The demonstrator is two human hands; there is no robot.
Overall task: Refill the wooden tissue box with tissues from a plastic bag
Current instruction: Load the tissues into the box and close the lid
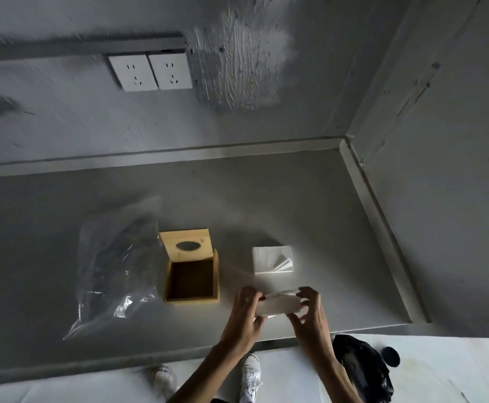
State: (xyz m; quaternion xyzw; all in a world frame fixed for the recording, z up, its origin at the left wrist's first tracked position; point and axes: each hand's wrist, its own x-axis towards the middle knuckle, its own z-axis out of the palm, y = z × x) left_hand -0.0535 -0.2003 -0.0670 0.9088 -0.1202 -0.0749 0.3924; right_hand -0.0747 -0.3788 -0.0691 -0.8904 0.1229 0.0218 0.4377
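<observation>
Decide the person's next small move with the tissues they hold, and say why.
Probably carry the tissue stack leftward over the wooden tissue box and lower it in. The left hand and right hand grip its ends, the box stands open and looks empty, and it sits just left of the hands.

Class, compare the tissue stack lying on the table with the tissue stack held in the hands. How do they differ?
The resting tissue stack lies untouched on the table; the held tissue stack is gripped at its ends by the left hand and right hand. The resting tissue stack looks squarish; the held tissue stack looks long and narrow. Both are white, outside the wooden tissue box.
</observation>
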